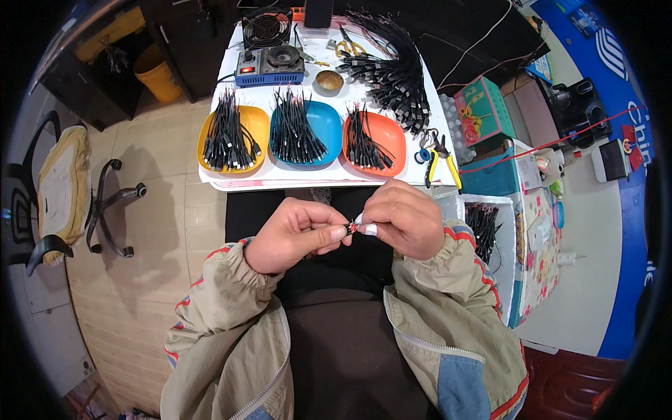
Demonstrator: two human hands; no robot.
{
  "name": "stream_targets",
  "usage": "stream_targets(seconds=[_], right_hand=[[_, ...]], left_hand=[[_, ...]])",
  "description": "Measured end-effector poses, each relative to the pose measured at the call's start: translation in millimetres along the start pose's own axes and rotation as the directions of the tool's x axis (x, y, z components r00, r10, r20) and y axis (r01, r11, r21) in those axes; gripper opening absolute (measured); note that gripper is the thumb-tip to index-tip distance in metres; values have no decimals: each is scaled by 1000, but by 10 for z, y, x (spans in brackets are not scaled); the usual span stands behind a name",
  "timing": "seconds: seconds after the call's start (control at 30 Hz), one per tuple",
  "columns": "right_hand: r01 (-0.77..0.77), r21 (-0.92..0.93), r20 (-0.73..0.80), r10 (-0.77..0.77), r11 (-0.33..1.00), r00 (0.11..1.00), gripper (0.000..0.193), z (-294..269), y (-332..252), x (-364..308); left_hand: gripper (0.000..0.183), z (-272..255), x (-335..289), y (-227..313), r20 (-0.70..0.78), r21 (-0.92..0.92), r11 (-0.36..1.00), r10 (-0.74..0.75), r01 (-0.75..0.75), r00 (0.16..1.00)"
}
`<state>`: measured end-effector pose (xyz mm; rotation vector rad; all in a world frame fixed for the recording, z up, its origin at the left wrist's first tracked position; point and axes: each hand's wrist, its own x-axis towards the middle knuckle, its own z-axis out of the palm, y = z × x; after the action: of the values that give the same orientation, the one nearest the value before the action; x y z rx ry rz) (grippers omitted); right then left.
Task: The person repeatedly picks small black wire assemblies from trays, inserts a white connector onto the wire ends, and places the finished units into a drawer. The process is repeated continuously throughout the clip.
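In front of the orange dish [397, 142], the left hand [299, 234] held a black cable [348, 229] in a narrow grip, and the right hand [404, 220] pinched its reddish wire ends [355, 227].

Bright, even light, desk [308, 175] near white. Soft shadow on floor [203, 224], left. Fisheye bends edges, black rim. Wire ends [354, 227] too small to resolve.
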<state>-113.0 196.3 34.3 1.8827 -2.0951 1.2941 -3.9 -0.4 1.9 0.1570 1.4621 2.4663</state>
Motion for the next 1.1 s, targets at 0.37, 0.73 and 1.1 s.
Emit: stream_targets(seconds=[0.37, 0.73, 1.1], right_hand=[[-646, 718, 359, 658, 259, 662, 13, 163, -71, -212], [-22, -330, -140, -25, 944, 990, 29, 127, -169, -114], [-724, 673, 466, 673, 152, 575, 18, 170, -94, -264]], left_hand=[[18, 168, -2, -63, 262, 937, 8, 645, -350, 718], [10, 162, -40, -72, -76, 707, 640, 493, -303, 867], [15, 177, -47, -149, 185, 934, 152, 573, -325, 798]])
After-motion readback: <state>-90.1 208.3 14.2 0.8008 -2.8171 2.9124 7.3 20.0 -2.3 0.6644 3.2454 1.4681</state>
